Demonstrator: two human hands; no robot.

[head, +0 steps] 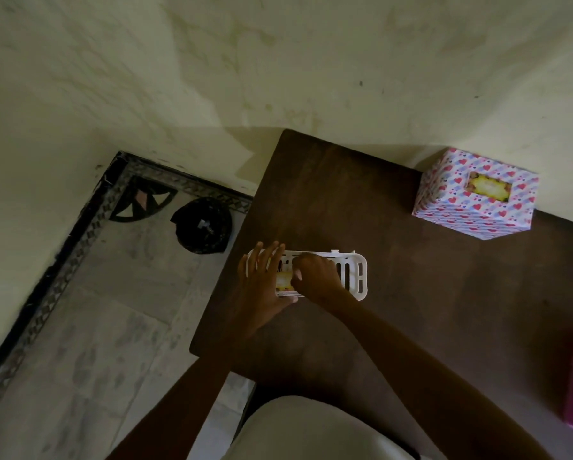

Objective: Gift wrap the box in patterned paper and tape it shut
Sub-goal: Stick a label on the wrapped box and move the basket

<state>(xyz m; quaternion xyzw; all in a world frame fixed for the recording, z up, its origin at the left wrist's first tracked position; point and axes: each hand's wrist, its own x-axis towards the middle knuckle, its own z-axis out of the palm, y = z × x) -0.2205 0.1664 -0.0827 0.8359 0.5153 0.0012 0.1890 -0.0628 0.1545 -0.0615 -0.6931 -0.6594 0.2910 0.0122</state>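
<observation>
No lettering can be read: the yellow label [486, 188] atop the heart-patterned wrapped box [471, 219] is blurred.

Head view, steeply down over table [411, 293]

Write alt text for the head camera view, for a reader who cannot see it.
On a dark wooden table, the left hand rests straight fingers on the end of a white slotted basket while the right hand curls into it beside a yellow label. A box wrapped in heart-patterned paper stands at the table's far right.
</observation>
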